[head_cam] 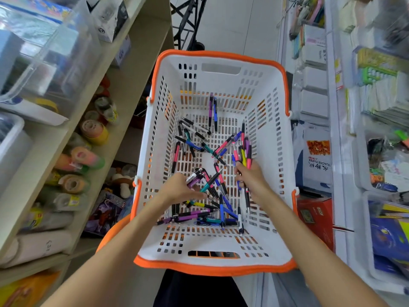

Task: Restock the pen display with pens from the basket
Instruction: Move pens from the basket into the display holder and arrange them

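A white basket with an orange rim sits in front of me, its floor strewn with several loose pens in pink, blue, purple, teal and black. My right hand is inside the basket, closed around a bunch of pens whose ends stick up and away from me. Lower left in the basket, my left hand pinches a purple pen among a pile of others. The pen display is not in view.
Shelves stand on both sides of a narrow aisle. The left shelves hold tape rolls and clear boxes. The right shelves hold paper packs, notebooks and a red box. A black metal frame stands beyond the basket.
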Tool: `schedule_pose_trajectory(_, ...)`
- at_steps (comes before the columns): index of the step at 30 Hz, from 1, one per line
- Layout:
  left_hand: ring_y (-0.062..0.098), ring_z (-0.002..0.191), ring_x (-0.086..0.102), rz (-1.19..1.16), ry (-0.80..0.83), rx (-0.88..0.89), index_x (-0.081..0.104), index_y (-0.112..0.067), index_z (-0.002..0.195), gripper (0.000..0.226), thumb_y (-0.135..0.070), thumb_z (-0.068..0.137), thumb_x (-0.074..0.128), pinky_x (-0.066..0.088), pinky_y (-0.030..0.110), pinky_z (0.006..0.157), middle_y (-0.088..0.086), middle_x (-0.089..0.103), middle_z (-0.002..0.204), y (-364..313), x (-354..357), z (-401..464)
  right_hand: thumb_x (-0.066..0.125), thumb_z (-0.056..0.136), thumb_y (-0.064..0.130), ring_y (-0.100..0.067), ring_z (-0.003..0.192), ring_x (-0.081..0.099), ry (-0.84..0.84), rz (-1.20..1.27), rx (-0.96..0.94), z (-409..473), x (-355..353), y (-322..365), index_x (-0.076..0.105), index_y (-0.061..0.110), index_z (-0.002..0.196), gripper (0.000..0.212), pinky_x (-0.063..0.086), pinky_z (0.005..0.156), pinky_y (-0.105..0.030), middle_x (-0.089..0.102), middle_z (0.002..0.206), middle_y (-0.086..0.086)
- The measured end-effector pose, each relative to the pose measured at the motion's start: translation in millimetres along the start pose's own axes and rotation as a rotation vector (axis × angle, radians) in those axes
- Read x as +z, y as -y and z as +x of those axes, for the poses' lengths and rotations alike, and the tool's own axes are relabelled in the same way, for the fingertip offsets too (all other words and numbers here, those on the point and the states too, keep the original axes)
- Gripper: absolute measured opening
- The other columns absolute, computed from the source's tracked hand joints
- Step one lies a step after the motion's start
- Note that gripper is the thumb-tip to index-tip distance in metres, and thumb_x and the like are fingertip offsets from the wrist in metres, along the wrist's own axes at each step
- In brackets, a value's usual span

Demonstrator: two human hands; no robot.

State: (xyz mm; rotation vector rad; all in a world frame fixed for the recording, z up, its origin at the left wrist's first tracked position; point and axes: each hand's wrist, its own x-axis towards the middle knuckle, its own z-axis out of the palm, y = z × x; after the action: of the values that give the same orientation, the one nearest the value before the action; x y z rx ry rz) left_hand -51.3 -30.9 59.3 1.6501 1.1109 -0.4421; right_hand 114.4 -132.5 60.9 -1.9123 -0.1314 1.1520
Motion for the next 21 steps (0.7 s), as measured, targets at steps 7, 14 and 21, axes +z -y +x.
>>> schedule_pose_trajectory(7,0.013,0.069,0.056,0.549,-0.294,0.147,0.059,-0.017,0.073,0.024,-0.03,0.076,0.079,0.044,0.024,0.058,-0.006,0.058,0.069,-18.5,-5.5,-5.2,0.069,0.085,0.022,-0.005,0.046,0.038,0.325,-0.396,0.081,-1.8,-5.8,22.5,0.062,0.013,0.098,0.017,0.033,0.04,-0.013,0.057,0.068,0.001)
schedule_pose_trajectory(14,0.011,0.062,0.054,0.386,-0.489,0.268,0.072,-0.021,0.093,0.017,-0.029,0.079,0.076,0.043,0.023,0.052,-0.003,0.063,0.072,-16.9,-4.9,-3.1,0.069,0.086,0.019,-0.004,0.042,0.032,0.486,-0.076,0.262,-12.0,0.6,-7.2,0.058,0.014,0.099,0.017,0.029,0.038,-0.013,0.074,0.09,-0.005)
schedule_pose_trajectory(21,0.008,0.055,0.042,-0.767,-0.413,-0.065,0.064,-0.01,0.109,0.04,-0.035,0.08,0.074,0.045,0.027,0.071,0.0,0.054,0.074,-11.5,2.9,-3.2,0.064,0.09,0.018,-0.004,0.043,0.035,0.307,0.23,0.12,-24.3,14.8,-22.7,0.061,0.006,0.113,0.026,0.032,0.039,-0.014,0.074,0.092,-0.005)
